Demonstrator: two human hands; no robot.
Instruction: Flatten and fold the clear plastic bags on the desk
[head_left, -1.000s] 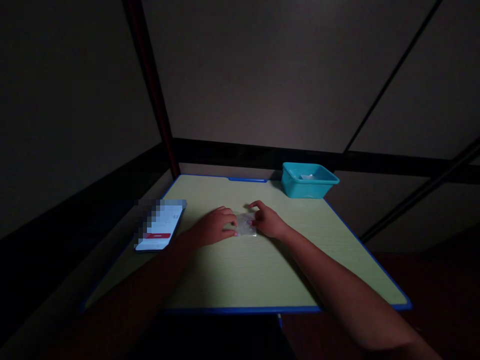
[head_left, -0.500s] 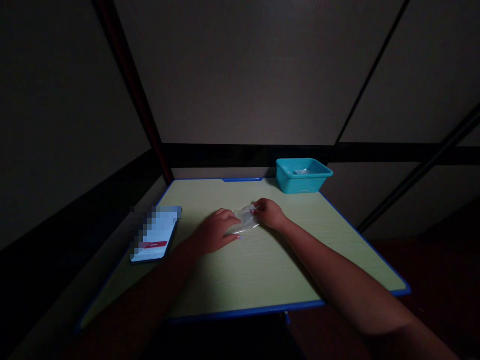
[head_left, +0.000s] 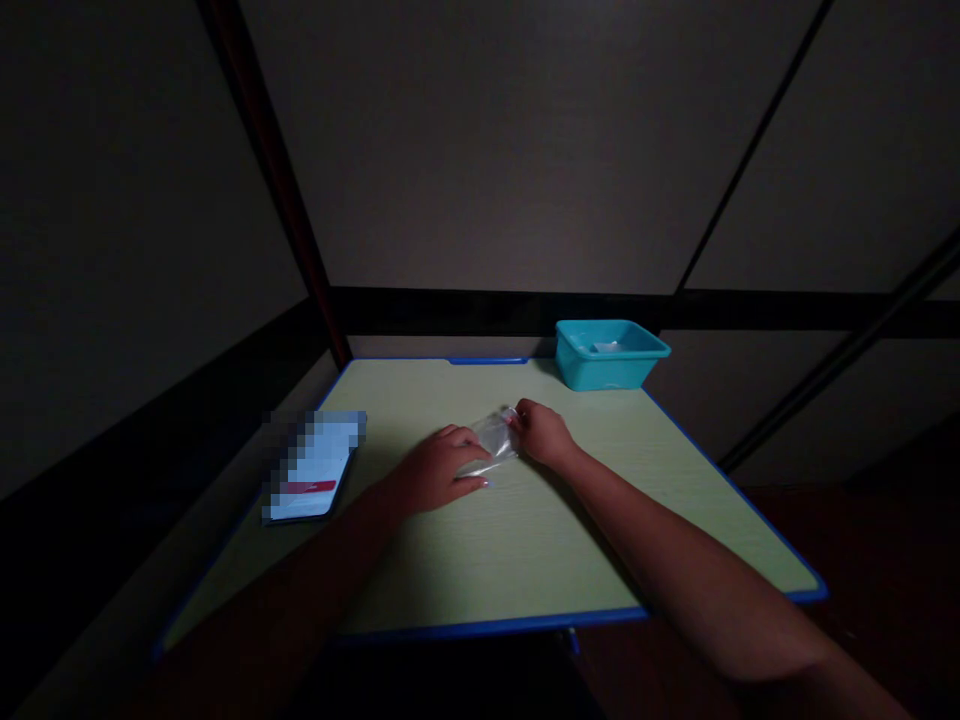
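Observation:
A clear plastic bag (head_left: 495, 440) lies on the middle of the table, between my two hands. My left hand (head_left: 439, 470) rests over the bag's left end, thumb and fingers apart, and presses it on the tabletop. At the bag's right end, my right hand (head_left: 541, 432) pinches the edge between thumb and forefinger. Part of the bag is hidden beneath my left fingers.
The pale green table (head_left: 495, 560) has a blue rim. A turquoise plastic basket (head_left: 611, 372) with something whitish inside stands at the back right corner. On the left lies a phone (head_left: 319, 470) with its screen lit. A panelled wall rises behind the table.
My left hand has shifted slightly to the right and nearer to me on the bag. The right hand keeps its pinch, and the bag's shape has changed a little.

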